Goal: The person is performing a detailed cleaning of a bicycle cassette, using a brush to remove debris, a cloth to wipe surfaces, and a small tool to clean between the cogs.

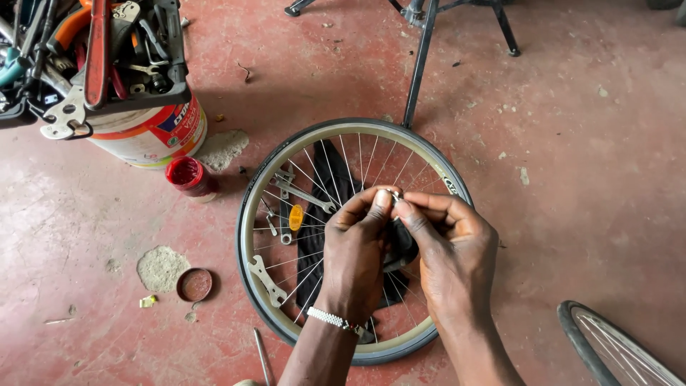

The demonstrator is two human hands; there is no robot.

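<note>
A bicycle wheel (266, 179) with a pale rim, black tyre and thin spokes lies flat on the red floor. Above its middle, my left hand (357, 254) and my right hand (454, 250) meet fingertip to fingertip. Together they pinch a small metal part (395, 194); its shape is too small to tell. A beaded bracelet (330, 319) sits on my left wrist. Under the spokes lie a black cloth (330, 175), spanners (304, 194), an orange reflector (295, 217) and a flat metal tool (266, 280).
A tool tray (93, 50) rests on a white bucket (153, 132) at top left, beside a red open jar (187, 176). Its lid (194, 284) lies lower left. A black stand (421, 57) rises behind the wheel. A second wheel (607, 343) shows at bottom right.
</note>
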